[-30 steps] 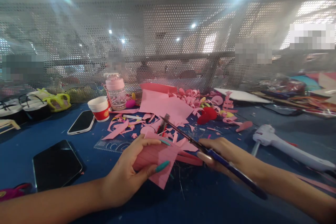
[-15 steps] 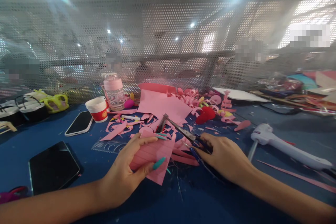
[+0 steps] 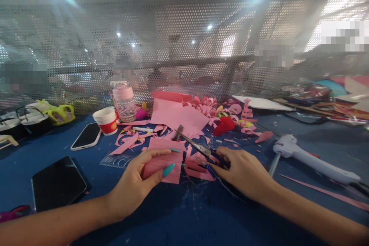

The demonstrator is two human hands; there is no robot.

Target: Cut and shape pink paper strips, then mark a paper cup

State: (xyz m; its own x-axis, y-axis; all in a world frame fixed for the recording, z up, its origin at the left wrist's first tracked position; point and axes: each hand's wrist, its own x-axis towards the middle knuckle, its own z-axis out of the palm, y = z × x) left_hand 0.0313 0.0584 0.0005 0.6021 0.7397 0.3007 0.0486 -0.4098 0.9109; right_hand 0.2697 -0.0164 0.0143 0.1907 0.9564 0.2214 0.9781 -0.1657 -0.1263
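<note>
My left hand (image 3: 137, 182) pinches a pink sheet of paper (image 3: 164, 157) with ruled lines, thumb on top and fingers behind, holding it just above the blue table (image 3: 184, 215). My right hand (image 3: 243, 171) grips the handles of a pair of scissors (image 3: 198, 147). Their blades are parted and point up-left at the right edge of the pink sheet. Cut pink strips (image 3: 197, 169) lie under the blades.
A black phone (image 3: 59, 182) and a second phone (image 3: 86, 135) lie at left, near a paper cup (image 3: 108, 120), a pink-lidded bottle (image 3: 124, 100) and a clear ruler (image 3: 118, 159). A glue gun (image 3: 311, 158) lies at right. Pink paper scraps (image 3: 207, 113) litter the middle. A perforated screen stands behind.
My right hand took the scissors from a raised, level hold down to the table and opened the blades at the sheet. My left hand lowered and flattened the pink sheet a little.
</note>
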